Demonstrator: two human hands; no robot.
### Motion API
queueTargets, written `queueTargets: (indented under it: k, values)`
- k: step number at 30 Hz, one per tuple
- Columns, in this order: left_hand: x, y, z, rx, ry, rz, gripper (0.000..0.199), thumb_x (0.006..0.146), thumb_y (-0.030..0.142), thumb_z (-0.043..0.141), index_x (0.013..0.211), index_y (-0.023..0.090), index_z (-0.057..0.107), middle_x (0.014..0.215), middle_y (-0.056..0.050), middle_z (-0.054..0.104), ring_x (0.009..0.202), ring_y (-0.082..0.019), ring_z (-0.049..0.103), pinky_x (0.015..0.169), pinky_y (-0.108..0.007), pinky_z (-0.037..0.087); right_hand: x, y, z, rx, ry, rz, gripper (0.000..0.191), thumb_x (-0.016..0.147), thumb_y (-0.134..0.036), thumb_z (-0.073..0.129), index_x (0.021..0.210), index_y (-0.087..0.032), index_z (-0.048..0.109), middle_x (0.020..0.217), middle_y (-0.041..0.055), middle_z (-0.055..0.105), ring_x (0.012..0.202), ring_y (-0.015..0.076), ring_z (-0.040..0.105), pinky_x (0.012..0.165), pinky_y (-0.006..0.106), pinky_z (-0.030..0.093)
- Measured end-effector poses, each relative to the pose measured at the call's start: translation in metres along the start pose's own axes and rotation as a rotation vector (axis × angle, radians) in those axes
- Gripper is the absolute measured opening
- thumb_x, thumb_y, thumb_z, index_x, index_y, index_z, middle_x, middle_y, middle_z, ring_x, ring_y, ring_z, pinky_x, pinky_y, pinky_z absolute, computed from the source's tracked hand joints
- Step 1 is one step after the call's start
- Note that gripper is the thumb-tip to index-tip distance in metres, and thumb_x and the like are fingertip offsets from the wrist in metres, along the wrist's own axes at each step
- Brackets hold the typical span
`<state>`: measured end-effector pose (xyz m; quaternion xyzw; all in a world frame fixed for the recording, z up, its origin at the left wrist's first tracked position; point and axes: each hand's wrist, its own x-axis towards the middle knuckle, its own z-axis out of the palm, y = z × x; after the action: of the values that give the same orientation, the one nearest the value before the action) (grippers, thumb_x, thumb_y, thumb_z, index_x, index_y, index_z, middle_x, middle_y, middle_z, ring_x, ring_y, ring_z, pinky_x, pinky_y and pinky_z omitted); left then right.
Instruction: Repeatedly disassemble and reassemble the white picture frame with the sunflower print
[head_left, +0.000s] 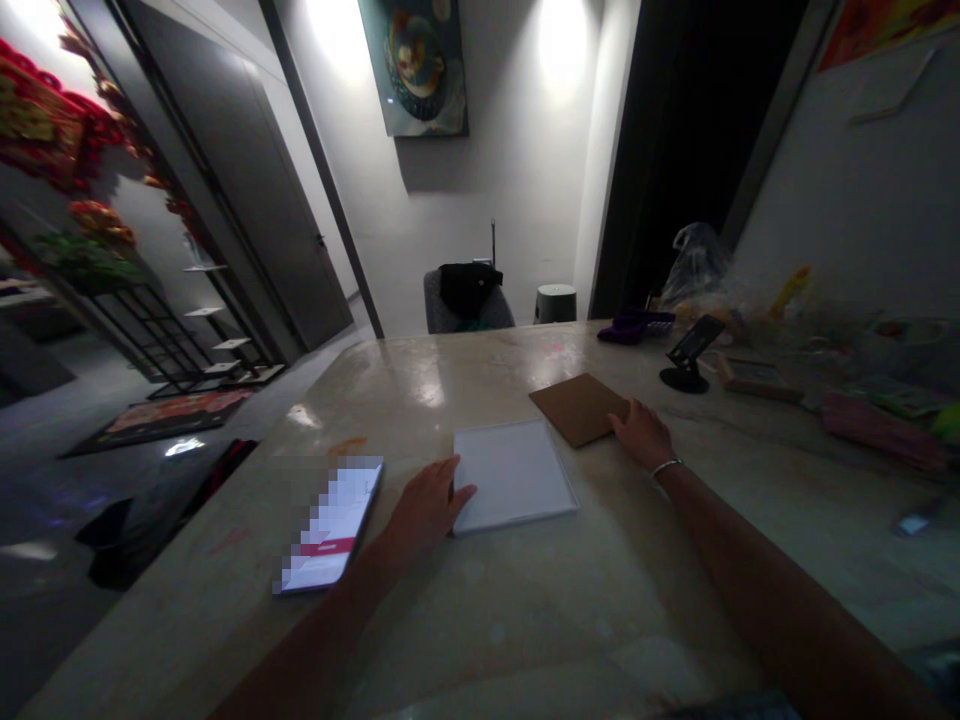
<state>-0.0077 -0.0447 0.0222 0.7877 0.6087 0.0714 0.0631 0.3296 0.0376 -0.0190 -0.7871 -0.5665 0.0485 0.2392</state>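
Note:
A white square panel (514, 475) with a thin raised edge lies flat on the pale marble table. My left hand (429, 505) rests at its left edge, thumb over the surface and apart from the fingers. Beyond it to the right, a brown square board (580, 408) lies turned at an angle. My right hand (645, 437), with a bracelet on the wrist, has its thumb and fingers closed at the board's right corner. Left of my left hand lies a phone or tablet (334, 525) with a lit screen, partly pixelated.
A black phone stand (691, 355), a purple cloth (634, 325) and a wooden frame (757, 377) are at the back right of the table (480, 630). Plastic bags (701, 270) and a pink packet (877, 430) sit farther right. A grey chair (435, 300) stands behind.

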Motion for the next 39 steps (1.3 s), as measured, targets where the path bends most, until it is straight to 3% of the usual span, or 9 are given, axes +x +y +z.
queueTargets:
  k: [6, 12, 16, 18, 21, 27, 34, 39]
  values:
    - [-0.002, 0.002, 0.002, 0.011, -0.017, 0.016, 0.057, 0.083, 0.045, 0.034, 0.126, 0.009, 0.038, 0.127, -0.015, 0.047, 0.117, -0.022, 0.043, 0.098, -0.034, 0.029, 0.005, 0.002, -0.003, 0.154, 0.028, 0.072, 0.054, 0.076, -0.035, 0.051, 0.121, -0.007, 0.042, 0.114, 0.0214, 0.054, 0.106, 0.0295, 0.051, 0.086, 0.039, 0.040]
    - [-0.005, 0.008, 0.002, 0.039, -0.009, 0.026, 0.057, 0.082, 0.046, 0.036, 0.126, 0.012, 0.039, 0.127, -0.014, 0.046, 0.116, -0.023, 0.043, 0.097, -0.035, 0.030, 0.010, -0.002, 0.002, 0.670, 0.170, 0.151, 0.051, 0.066, -0.028, 0.060, 0.113, -0.011, 0.047, 0.098, 0.0124, 0.062, 0.088, 0.0213, 0.059, 0.079, 0.033, 0.046]
    - [-0.006, 0.010, 0.001, 0.053, -0.026, 0.037, 0.056, 0.081, 0.046, 0.038, 0.125, 0.011, 0.041, 0.127, -0.015, 0.046, 0.116, -0.025, 0.042, 0.098, -0.036, 0.030, 0.009, -0.009, 0.010, 1.175, 0.053, 0.278, 0.029, 0.064, -0.022, 0.059, 0.092, -0.017, 0.054, 0.085, 0.0033, 0.063, 0.073, 0.0149, 0.061, 0.068, 0.027, 0.051]
    - [-0.005, 0.010, 0.001, 0.052, -0.026, 0.037, 0.054, 0.081, 0.046, 0.038, 0.124, 0.012, 0.043, 0.126, -0.015, 0.046, 0.116, -0.025, 0.043, 0.097, -0.037, 0.031, 0.007, -0.012, 0.013, 1.292, -0.032, 0.309, 0.016, 0.064, -0.019, 0.057, 0.079, -0.016, 0.053, 0.077, 0.0014, 0.062, 0.066, 0.0127, 0.060, 0.063, 0.025, 0.051]
    - [-0.005, 0.009, 0.003, 0.043, -0.014, 0.044, 0.051, 0.082, 0.045, 0.038, 0.122, 0.015, 0.045, 0.125, -0.014, 0.047, 0.116, -0.025, 0.043, 0.097, -0.037, 0.032, 0.004, -0.015, 0.010, 1.278, -0.042, 0.298, 0.012, 0.066, -0.022, 0.053, 0.077, -0.017, 0.052, 0.072, 0.0007, 0.061, 0.062, 0.0132, 0.059, 0.058, 0.026, 0.051]
    - [-0.004, 0.007, 0.006, 0.015, 0.005, 0.053, 0.051, 0.082, 0.045, 0.038, 0.121, 0.014, 0.045, 0.125, -0.014, 0.047, 0.115, -0.025, 0.043, 0.097, -0.037, 0.032, -0.012, -0.030, -0.010, 0.933, 0.245, 0.028, 0.027, 0.076, -0.035, 0.043, 0.090, -0.014, 0.055, 0.088, 0.0072, 0.062, 0.074, 0.0180, 0.059, 0.060, 0.029, 0.049]
    - [-0.004, 0.006, 0.008, 0.041, 0.001, 0.056, 0.051, 0.083, 0.046, 0.034, 0.123, 0.014, 0.044, 0.128, -0.014, 0.044, 0.118, -0.024, 0.040, 0.099, -0.037, 0.029, -0.049, -0.056, -0.025, 0.711, 0.248, -0.332, 0.033, 0.081, -0.039, 0.041, 0.098, -0.015, 0.054, 0.082, 0.0074, 0.063, 0.065, 0.0160, 0.059, 0.059, 0.028, 0.048]
    - [-0.004, 0.006, 0.008, 0.038, -0.004, 0.047, 0.050, 0.083, 0.045, 0.035, 0.122, 0.014, 0.044, 0.127, -0.014, 0.045, 0.117, -0.024, 0.041, 0.099, -0.037, 0.029, -0.060, -0.064, -0.025, 0.703, 0.131, -0.516, 0.026, 0.084, -0.033, 0.039, 0.094, -0.017, 0.056, 0.084, 0.0070, 0.065, 0.070, 0.0149, 0.062, 0.064, 0.027, 0.049]
